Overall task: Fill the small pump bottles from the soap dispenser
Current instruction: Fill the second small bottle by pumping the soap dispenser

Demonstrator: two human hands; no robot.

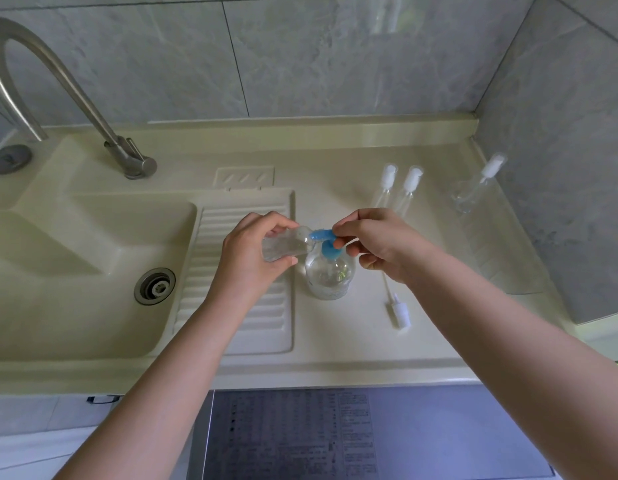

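Note:
A clear soap dispenser [330,277] with a blue pump head [323,235] stands on the cream counter. My left hand [255,251] grips a small clear bottle [286,245], tilted sideways, its open mouth at the blue spout. My right hand [376,244] has thumb and fingers curled round the pump head from the right. A loose white pump cap with its tube [399,310] lies on the counter to the right of the dispenser. Two small capped pump bottles [409,185] stand behind my right hand, and a third [478,187] stands farther right.
A sink basin [93,271] with a drain [154,285] lies at left, and a ribbed drainboard [245,306] sits under my left arm. A steel tap [93,109] arches at the back left. Grey tiled walls close the back and right.

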